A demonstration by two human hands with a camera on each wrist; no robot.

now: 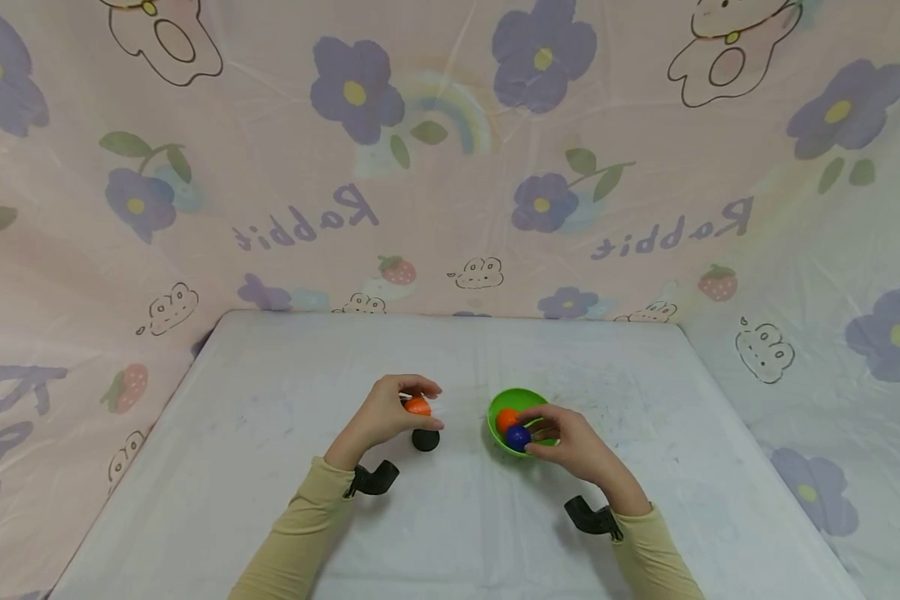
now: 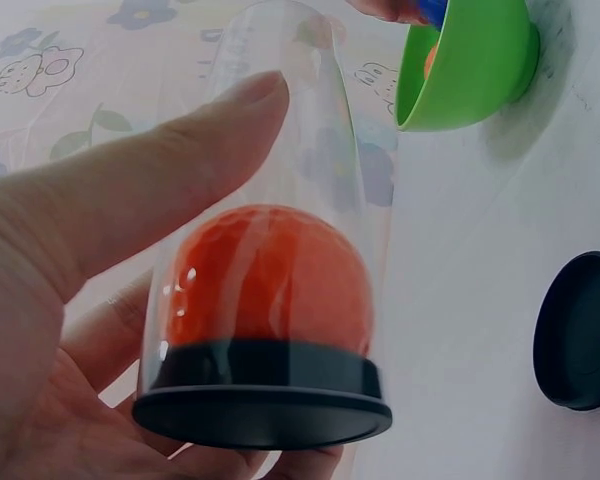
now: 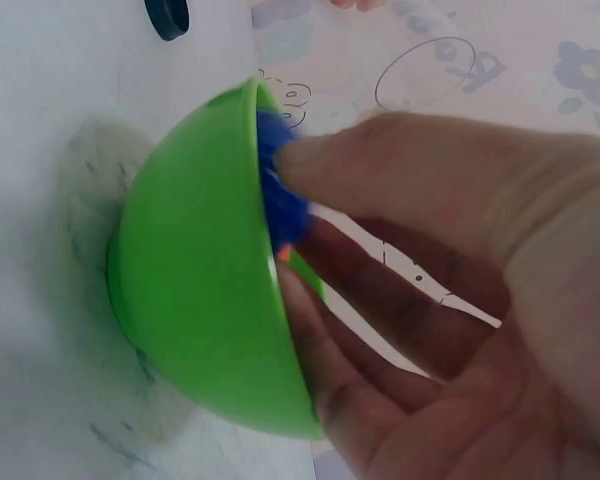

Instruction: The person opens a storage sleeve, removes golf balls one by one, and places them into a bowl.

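My left hand (image 1: 384, 412) grips a clear plastic tube (image 2: 280, 130) closed at one end by a black cap. Inside the tube, against that cap, sits an orange dimpled ball (image 2: 270, 275). With thumb and fingers my right hand (image 1: 573, 442) pinches a blue ball (image 1: 518, 437) at the near rim of a green bowl (image 1: 497, 400). Another orange ball (image 1: 506, 419) lies in the bowl beside the blue one. A loose black cap (image 2: 580, 330) rests on the table just below the left hand.
A white cloth (image 1: 270, 517) covers the table. Curtains printed with flowers and rabbits (image 1: 435, 200) rise along the back and both sides. A black wrist mount (image 1: 375, 477) sticks out from the left sleeve, and another mount (image 1: 591, 515) from the right.
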